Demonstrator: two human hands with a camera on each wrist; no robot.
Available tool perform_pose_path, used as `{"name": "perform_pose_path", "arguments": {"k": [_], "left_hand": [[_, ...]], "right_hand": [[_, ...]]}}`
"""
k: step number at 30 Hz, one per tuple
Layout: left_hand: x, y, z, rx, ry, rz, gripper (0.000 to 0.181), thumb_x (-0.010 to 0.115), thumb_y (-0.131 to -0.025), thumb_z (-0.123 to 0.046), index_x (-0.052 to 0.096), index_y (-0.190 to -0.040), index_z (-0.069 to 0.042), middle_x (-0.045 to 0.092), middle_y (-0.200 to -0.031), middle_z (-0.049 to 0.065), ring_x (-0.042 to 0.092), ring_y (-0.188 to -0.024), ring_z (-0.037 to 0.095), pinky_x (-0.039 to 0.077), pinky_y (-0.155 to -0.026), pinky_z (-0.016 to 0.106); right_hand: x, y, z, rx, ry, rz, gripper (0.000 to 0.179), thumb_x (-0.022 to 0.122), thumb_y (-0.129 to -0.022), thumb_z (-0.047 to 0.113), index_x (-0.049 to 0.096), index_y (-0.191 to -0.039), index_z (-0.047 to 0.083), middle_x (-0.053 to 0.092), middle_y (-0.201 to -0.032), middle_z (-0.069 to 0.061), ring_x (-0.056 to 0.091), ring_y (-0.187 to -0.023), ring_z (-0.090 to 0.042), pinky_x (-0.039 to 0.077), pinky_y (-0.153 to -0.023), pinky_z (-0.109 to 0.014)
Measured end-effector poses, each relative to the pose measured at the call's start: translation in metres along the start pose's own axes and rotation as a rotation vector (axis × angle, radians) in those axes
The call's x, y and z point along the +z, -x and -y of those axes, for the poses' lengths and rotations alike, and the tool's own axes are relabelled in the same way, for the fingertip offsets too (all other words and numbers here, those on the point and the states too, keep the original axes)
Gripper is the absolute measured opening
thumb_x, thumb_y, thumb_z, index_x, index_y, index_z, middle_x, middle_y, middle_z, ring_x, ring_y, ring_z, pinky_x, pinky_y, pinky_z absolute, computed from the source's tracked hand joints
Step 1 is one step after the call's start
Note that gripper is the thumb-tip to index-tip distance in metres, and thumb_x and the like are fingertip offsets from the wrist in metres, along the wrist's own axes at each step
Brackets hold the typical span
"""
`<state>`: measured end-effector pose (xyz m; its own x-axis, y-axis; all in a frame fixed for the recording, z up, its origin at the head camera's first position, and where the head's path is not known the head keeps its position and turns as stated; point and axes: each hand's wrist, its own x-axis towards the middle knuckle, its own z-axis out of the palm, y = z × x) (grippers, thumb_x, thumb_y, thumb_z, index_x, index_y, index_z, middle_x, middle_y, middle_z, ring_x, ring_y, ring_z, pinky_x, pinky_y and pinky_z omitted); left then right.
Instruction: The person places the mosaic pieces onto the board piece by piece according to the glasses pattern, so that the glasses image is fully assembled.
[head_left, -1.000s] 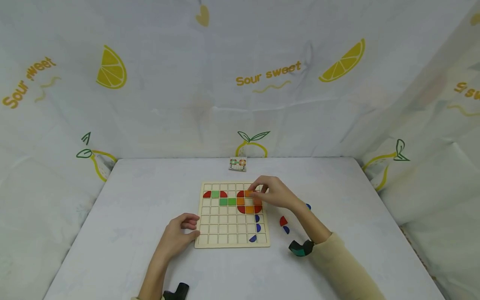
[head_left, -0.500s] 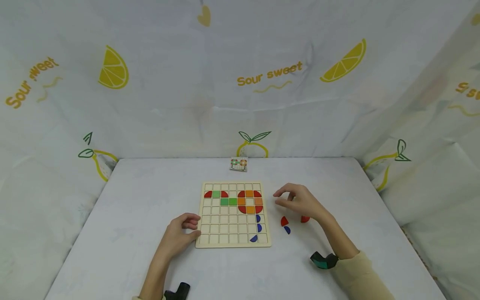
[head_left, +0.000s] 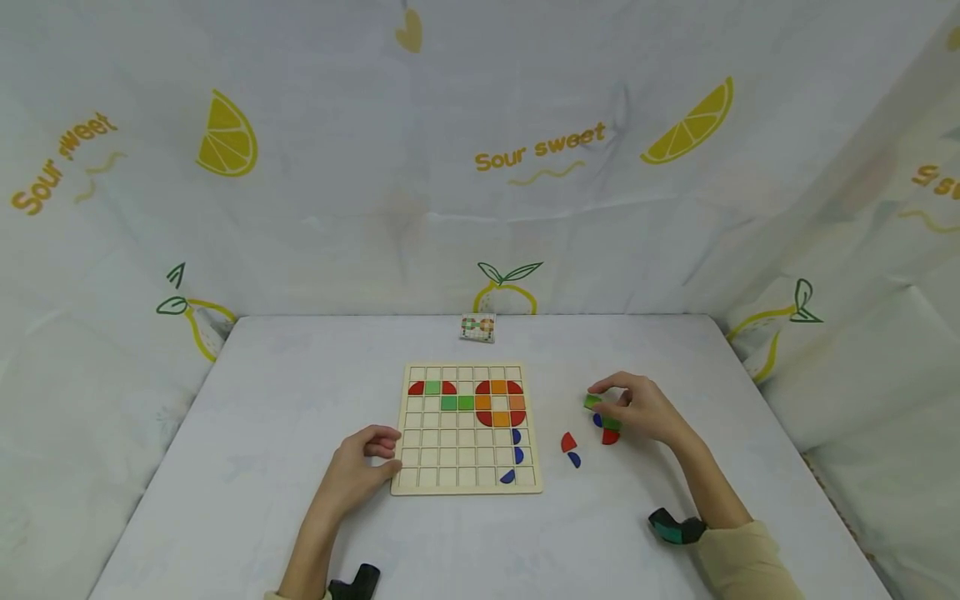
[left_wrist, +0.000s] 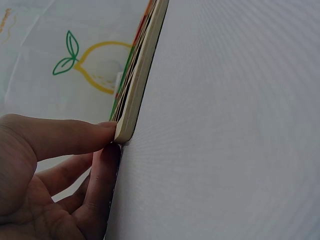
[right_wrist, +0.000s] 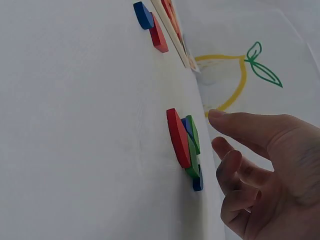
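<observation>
A person's right hand (head_left: 637, 408) is hovering, thumb and fingers parted and gripping nothing, over green blocks (head_left: 591, 402) clustered with red and blue ones on the right of a white table (head_left: 225, 467). The left hand (head_left: 356, 471) is resting relaxed against the left edge of a wooden grid board (head_left: 456, 458), which is lying mid-table, near a picture card (head_left: 477, 328) sitting at the far edge.

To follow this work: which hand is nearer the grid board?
Left. The left hand touches the board at its left edge; the right hand is apart, rightward.
</observation>
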<state>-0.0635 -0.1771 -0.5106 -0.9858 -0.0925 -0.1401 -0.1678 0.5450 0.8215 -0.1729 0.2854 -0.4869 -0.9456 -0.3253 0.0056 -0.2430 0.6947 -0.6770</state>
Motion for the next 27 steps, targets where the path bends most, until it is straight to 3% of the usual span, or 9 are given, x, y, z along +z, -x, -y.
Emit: {"name": "perform_pose_path", "arguments": {"k": [7,14,23,27], "left_hand": [[0.000,0.000,-0.001,-0.003,0.011,0.003,0.039,0.085,-0.085,-0.001,0.074,-0.122,-0.005,0.073,-0.106,0.007,0.067,-0.095,0.013,0.052,-0.086,0.029],[0.000,0.001,-0.002,-0.006,0.009,-0.001,0.038,0.084,-0.085,-0.001,0.074,-0.122,-0.005,0.073,-0.105,0.006,0.066,-0.094,0.013,0.052,-0.086,0.030],[0.000,0.001,-0.002,-0.001,0.005,-0.004,0.039,0.085,-0.085,-0.001,0.074,-0.122,-0.005,0.073,-0.105,0.006,0.067,-0.095,0.014,0.052,-0.087,0.031],[0.000,0.001,-0.001,0.005,0.001,-0.005,0.039,0.085,-0.085,-0.001,0.074,-0.122,-0.005,0.073,-0.105,0.007,0.067,-0.094,0.014,0.052,-0.086,0.030]], "right_hand": [[0.002,-0.004,-0.008,0.039,-0.001,0.035,0.030,0.084,-0.094,0.018,0.078,-0.120,0.004,0.075,-0.120,-0.019,0.051,-0.068,-0.013,0.044,-0.059,-0.023],[0.004,-0.011,-0.009,0.040,0.035,0.035,0.029,0.084,-0.094,0.020,0.079,-0.118,0.004,0.077,-0.114,-0.015,0.061,-0.102,-0.024,0.051,-0.076,-0.021],[-0.003,-0.013,-0.016,0.013,0.005,0.041,0.032,0.086,-0.093,0.019,0.079,-0.119,0.003,0.078,-0.113,-0.016,0.060,-0.100,-0.022,0.050,-0.074,-0.020],[-0.003,-0.013,-0.018,0.009,-0.005,0.047,0.029,0.086,-0.092,0.017,0.079,-0.118,0.004,0.077,-0.109,-0.014,0.058,-0.092,-0.016,0.049,-0.070,-0.021]]}}
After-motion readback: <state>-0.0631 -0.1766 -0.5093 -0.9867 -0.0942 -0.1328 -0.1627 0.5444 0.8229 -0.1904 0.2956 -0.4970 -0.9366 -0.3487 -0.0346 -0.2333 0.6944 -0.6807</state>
